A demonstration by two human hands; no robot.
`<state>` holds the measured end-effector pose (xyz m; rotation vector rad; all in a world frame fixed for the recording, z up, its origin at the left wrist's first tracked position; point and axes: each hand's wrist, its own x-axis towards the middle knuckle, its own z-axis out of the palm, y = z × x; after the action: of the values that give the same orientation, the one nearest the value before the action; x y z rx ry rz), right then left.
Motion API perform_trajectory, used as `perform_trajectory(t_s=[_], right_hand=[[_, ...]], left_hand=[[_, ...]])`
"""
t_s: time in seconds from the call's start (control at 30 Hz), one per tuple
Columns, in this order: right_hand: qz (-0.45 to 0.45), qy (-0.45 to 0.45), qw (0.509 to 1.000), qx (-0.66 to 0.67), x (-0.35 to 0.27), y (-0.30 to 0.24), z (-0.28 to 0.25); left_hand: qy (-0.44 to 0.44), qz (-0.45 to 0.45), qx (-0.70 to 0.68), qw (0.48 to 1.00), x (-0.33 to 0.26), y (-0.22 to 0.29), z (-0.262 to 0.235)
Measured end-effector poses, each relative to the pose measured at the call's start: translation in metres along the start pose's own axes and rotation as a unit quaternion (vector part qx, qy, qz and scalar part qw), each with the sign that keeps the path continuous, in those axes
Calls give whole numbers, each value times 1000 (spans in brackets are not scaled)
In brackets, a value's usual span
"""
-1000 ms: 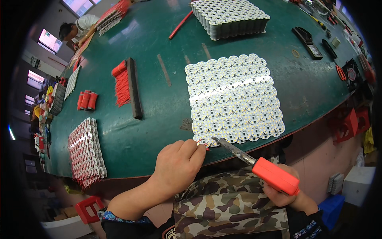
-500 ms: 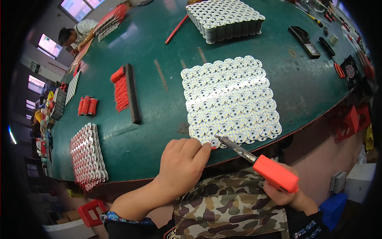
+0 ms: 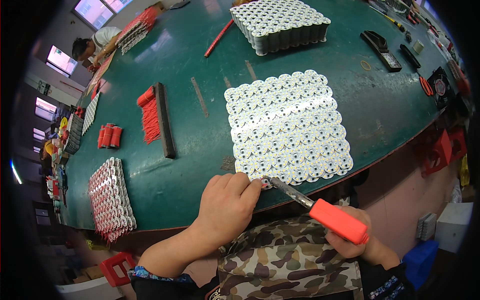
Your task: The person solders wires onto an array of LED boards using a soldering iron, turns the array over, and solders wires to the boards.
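White LED panel [image 3: 287, 127], made of rows of joined round boards, lies flat on the green tabletop [image 3: 195, 160], its near side close to the table's edge. The left hand [image 3: 227, 202] rests at the panel's near left corner with its fingers curled; a small bit of red shows beside the fingertips, but whether they are pinched on anything cannot be told. The right hand [image 3: 356, 230], apart from the left, is wrapped around the red handle of a soldering iron [image 3: 330, 216]. The iron slants up to the left, its tip at that same corner, just beside the left fingertips; contact with the board cannot be made out.

To the left lies a stack of wired LED panels [image 3: 112, 197] bristling with red wires. Beyond it are red wire bundles [image 3: 109, 136] and loose red wires [image 3: 151, 120] alongside a dark bar [image 3: 165, 120]. A tall stack of bare panels [image 3: 280, 27] stands past the flat one.
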<state>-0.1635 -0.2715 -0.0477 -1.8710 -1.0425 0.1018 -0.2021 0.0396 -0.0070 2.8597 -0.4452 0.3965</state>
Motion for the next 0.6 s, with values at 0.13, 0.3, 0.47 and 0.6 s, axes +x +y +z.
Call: perform_trajectory(t_s=[0.13, 0.3, 0.47, 0.6], right_hand=[[-4, -14, 1000, 3, 2, -1, -1], [9, -34, 999, 21, 4, -2, -5], [16, -20, 999, 45, 0, 1, -7], [7, 5, 1000, -11, -10, 3, -4]], left_hand=[[-5, -1, -4, 1000, 0, 0, 1], [-5, -2, -9, 1000, 1, 0, 0], [-5, -5, -13, 1000, 1, 0, -1], [-2, -2, -15, 1000, -1, -1, -1]])
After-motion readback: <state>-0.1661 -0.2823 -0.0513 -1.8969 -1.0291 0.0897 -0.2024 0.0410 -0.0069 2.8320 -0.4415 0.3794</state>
